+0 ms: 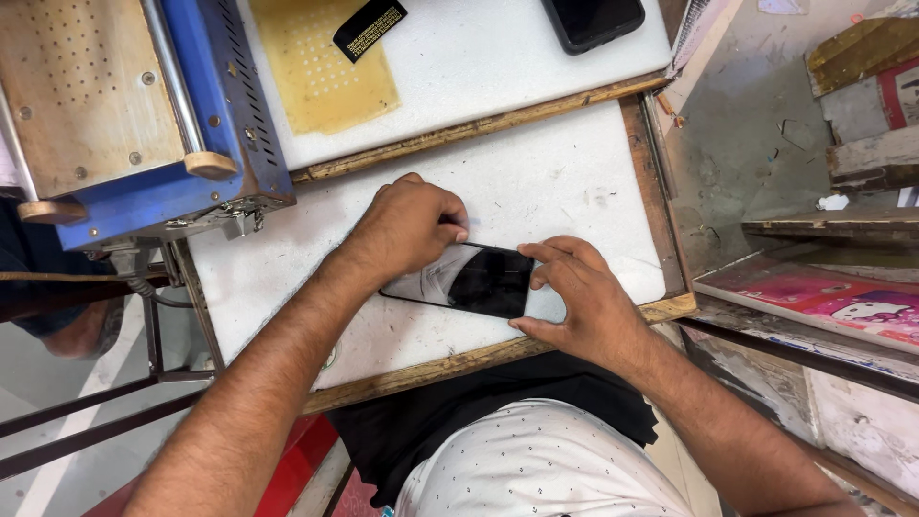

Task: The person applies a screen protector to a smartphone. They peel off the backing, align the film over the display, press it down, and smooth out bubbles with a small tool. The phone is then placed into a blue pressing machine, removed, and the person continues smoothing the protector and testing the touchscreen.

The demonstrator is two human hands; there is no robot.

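A black smartphone (479,280) lies flat on the white worktop (555,182), its glossy screen facing up. My left hand (407,230) is closed over the phone's left end, fingers curled, with a thin light object pinched at the fingertips near the top edge; what it is I cannot tell. My right hand (579,297) grips the phone's right end, thumb on the near edge and fingers on the far edge.
A blue and wooden machine (144,105) stands at the back left. Behind the worktop lies a white board with a yellow perforated sheet (321,62), a black label (369,27) and another dark phone (592,19). Wooden framing edges the worktop. Pink printed boards (823,297) lie right.
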